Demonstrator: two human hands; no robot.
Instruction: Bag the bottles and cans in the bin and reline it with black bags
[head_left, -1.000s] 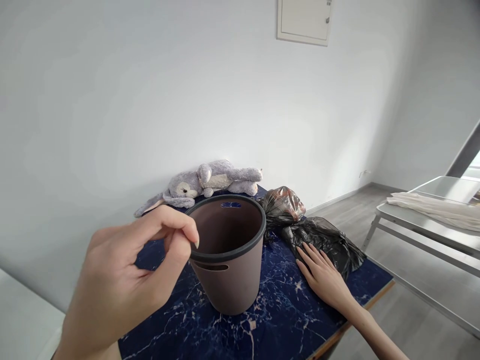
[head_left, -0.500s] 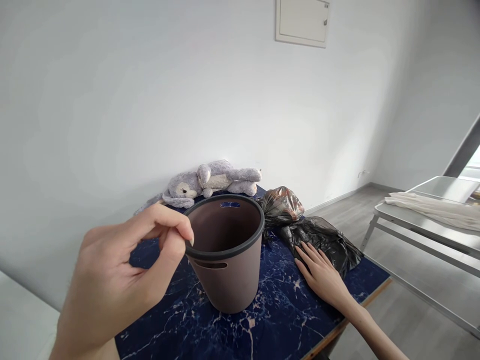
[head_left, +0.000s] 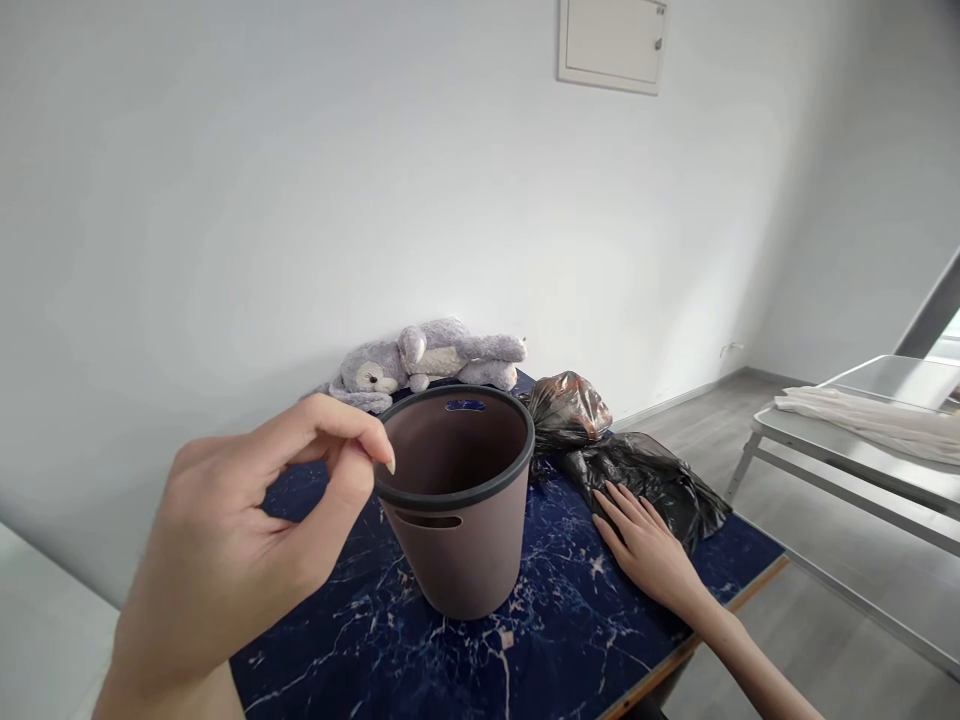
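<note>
A brown trash bin (head_left: 469, 560) with a dark rim and slotted handle holes stands upright on a blue marble-patterned table. My left hand (head_left: 247, 530) is at the rim's near left, thumb outside and index finger over the inner side in a pinch on the rim. The contact itself is partly hidden by the fingers. On the right, my right hand (head_left: 649, 545) lies flat, its fingers spread, over the near edge of a flattened black plastic bag (head_left: 652, 480). Behind that bag sits a bunched black plastic bag (head_left: 570, 410) with something reddish showing through.
A grey plush toy (head_left: 435, 360) lies at the table's back against the wall (head_left: 300, 150). The table's wooden edge (head_left: 660, 680) runs along the right. Farther right, a white folding table (head_left: 795, 420) carries a folded white cloth (head_left: 877, 425).
The whole view has shifted slightly. My left hand sits a touch higher at the bin's rim. The right hand stays flat on the black bag.
</note>
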